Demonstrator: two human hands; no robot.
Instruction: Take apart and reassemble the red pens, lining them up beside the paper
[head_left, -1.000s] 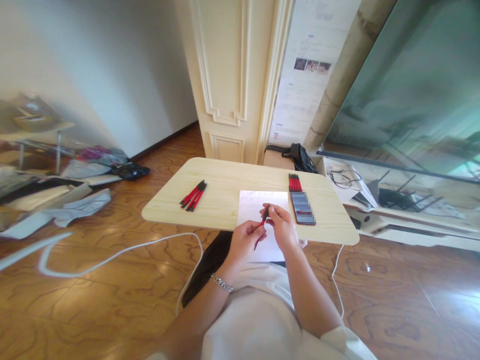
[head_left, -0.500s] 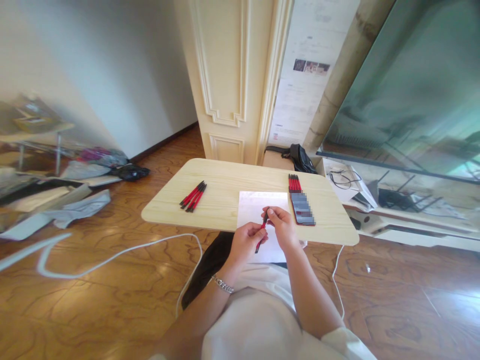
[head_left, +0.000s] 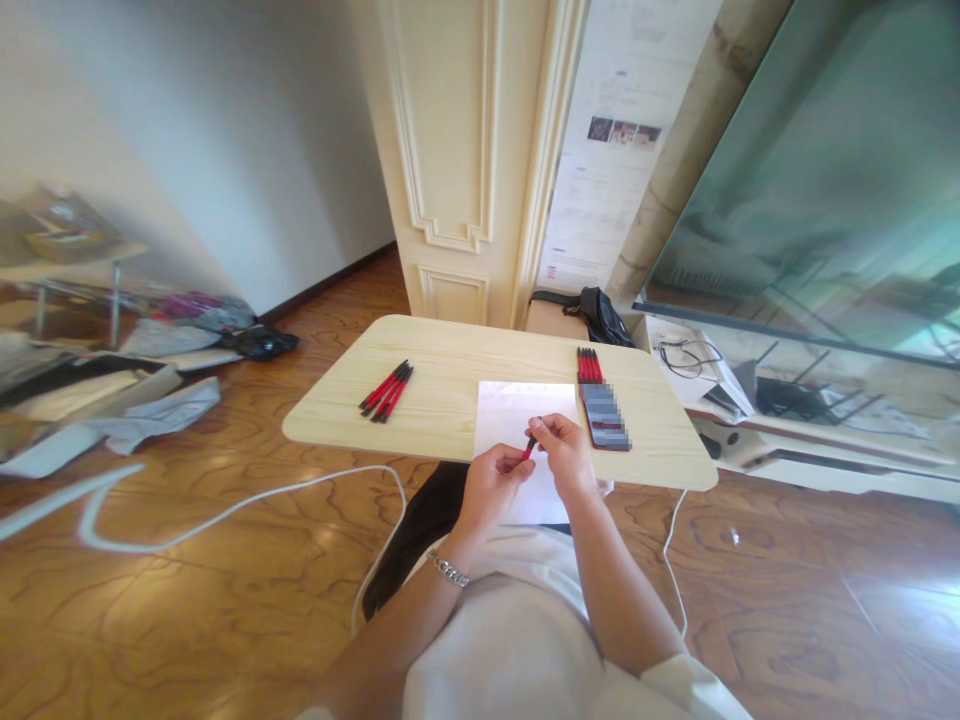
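Observation:
Between my two hands, above a white sheet of paper (head_left: 499,408), is a red pen (head_left: 528,451) with a black end. My left hand (head_left: 495,485) is closed round its red barrel, which the fingers partly cover. The fingertips of my right hand (head_left: 566,450) pinch the black end. To the left on the table lies a loose bunch of several red and black pens (head_left: 387,392). A neat row of similar pens (head_left: 589,366) lies at the right, just above a dark phone (head_left: 604,416) whose screen is pixelated.
The light wooden table (head_left: 442,345) has rounded corners. A white cable (head_left: 300,486) loops across the wooden floor at the left. Behind the table stand a cream panelled door (head_left: 454,180) and a black bag (head_left: 602,318). Plastic bags and boxes lie at the far left.
The pen has turned in my fingers, and its lower black end, visible before, is now hidden by my left hand. Both hands stay in nearly the same place; the pens on the table have not moved.

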